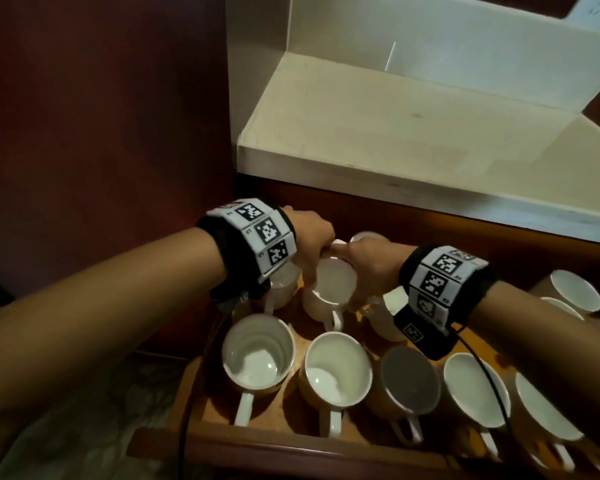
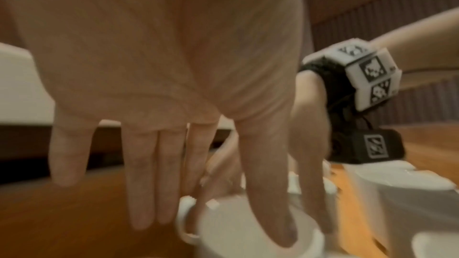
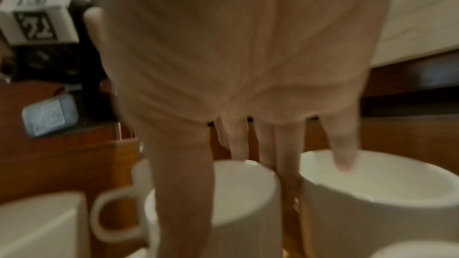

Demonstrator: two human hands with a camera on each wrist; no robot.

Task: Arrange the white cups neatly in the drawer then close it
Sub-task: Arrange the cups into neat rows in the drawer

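An open wooden drawer (image 1: 257, 441) holds several white cups. Both my hands are on one cup (image 1: 329, 289) in the back row. My left hand (image 1: 312, 247) pinches its left rim, with the thumb (image 2: 278, 221) inside this cup (image 2: 236, 238) and the other fingers hanging straight outside. My right hand (image 1: 364, 265) grips the same cup (image 3: 243, 193) with its thumb (image 3: 183, 193) inside. Its middle fingers reach down between this cup and a neighbouring cup (image 3: 387, 189). The little finger dips into that neighbouring cup. The cup's handle (image 1: 336, 320) points toward me.
A front row of several cups (image 1: 336, 368) lines the drawer's near edge, handles toward me. Another cup (image 1: 284, 285) stands left of the held one, and more (image 1: 575, 289) sit at the far right. A cream counter (image 1: 395, 133) overhangs the drawer's back. A dark panel (image 1: 101, 116) is at the left.
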